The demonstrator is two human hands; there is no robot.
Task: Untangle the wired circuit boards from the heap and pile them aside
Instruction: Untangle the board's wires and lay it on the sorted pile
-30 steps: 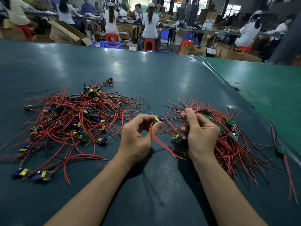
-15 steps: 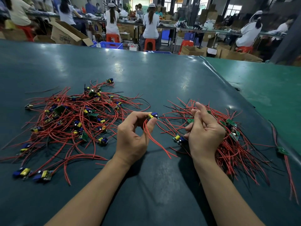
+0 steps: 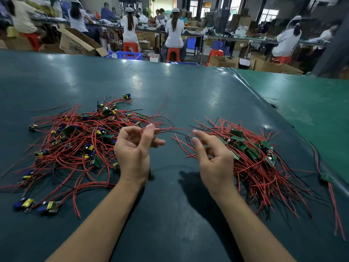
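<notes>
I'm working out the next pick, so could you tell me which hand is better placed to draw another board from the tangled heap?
Left, probably. The left hand hovers at the tangled heap's near edge, fingers loosely curled; whether it pinches a wire is unclear. The right hand sits by the sorted pile.

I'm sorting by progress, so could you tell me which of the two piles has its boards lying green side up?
The right-hand pile, beside the right hand; the left heap mostly shows yellow and blue components.
</notes>
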